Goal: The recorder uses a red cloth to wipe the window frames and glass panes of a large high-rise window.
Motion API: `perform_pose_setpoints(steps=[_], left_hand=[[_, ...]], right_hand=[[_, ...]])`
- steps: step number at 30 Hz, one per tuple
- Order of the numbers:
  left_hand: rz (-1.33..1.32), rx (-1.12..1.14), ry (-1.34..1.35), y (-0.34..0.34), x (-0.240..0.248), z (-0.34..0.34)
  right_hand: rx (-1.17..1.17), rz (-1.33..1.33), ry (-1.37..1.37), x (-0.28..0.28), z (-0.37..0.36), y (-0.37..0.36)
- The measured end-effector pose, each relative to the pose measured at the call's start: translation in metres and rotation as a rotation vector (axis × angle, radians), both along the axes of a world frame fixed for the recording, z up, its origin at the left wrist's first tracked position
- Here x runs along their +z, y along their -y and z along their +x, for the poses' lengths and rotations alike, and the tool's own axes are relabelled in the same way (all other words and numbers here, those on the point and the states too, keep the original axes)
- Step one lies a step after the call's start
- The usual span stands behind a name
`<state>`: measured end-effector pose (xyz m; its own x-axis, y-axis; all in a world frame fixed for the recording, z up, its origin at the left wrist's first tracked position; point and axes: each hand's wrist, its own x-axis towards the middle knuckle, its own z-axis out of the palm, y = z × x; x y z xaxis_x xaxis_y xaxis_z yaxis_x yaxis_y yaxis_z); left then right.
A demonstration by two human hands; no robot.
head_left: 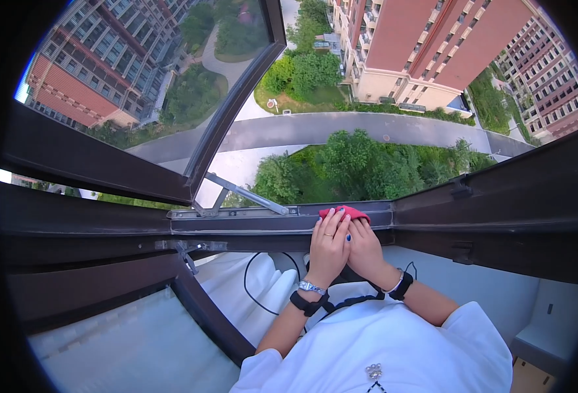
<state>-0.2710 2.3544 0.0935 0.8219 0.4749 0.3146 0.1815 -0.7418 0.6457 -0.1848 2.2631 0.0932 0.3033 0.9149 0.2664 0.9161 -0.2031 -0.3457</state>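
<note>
A folded red cloth [356, 212] rests on the dark brown window sill frame [250, 224], at the open window. My left hand [330, 247] presses on the cloth, its fingers close together and bent over the near edge. Close against it, my right hand [366, 250] also has its fingers on the cloth, partly behind the left one. Much of the cloth lies hidden under the fingers. A metal stay arm [253, 196] links the sill to the outward-swung window sash [204, 141], left of my hands.
Below left, an inner sash [204, 314] with its metal hinge [187, 252] stands swung inward. White fabric [227, 288] and a thin black cable [246, 275] lie beneath the sill. Outside, far below, are trees [367, 164], a road [341, 129] and tall buildings.
</note>
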Motion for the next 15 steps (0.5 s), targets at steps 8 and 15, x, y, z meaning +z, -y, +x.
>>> perform_pose_setpoints(steps=[8, 15], left_hand=[[0.167, 0.054, -0.057, -0.022, 0.009, 0.012], [0.017, -0.158, 0.151, -0.024, -0.004, 0.014]], right_hand=[[-0.031, 0.017, -0.065, 0.007, 0.004, -0.026], [-0.001, 0.208, -0.192, -0.019, 0.007, -0.022]])
